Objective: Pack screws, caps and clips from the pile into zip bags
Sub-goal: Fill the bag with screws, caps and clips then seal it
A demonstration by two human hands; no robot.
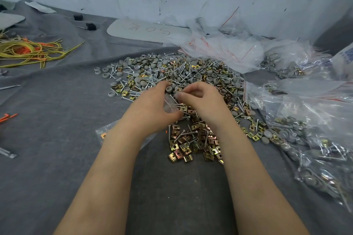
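Observation:
A wide pile (pixel 177 74) of silver screws, grey round caps and brass-coloured square clips covers the grey cloth in the middle. Both of my hands are over its near side. My left hand (pixel 152 105) holds a small clear zip bag (pixel 170 104) between thumb and fingers. My right hand (pixel 202 99) has its fingers curled, and its fingertips pinch something small at the bag's mouth; what it pinches is too small to tell. A heap of mostly clips (pixel 194 141) lies just below the hands. Another clear bag (pixel 104 132) lies under my left forearm.
Filled zip bags (pixel 309 139) are heaped along the right side, with empty red-striped bags (pixel 225 47) behind the pile. Yellow and orange cords (pixel 28 51) lie at the far left. A grey flat panel (pixel 147 31) with writing leans at the wall. Two black blocks (pixel 84 22) sit at the back.

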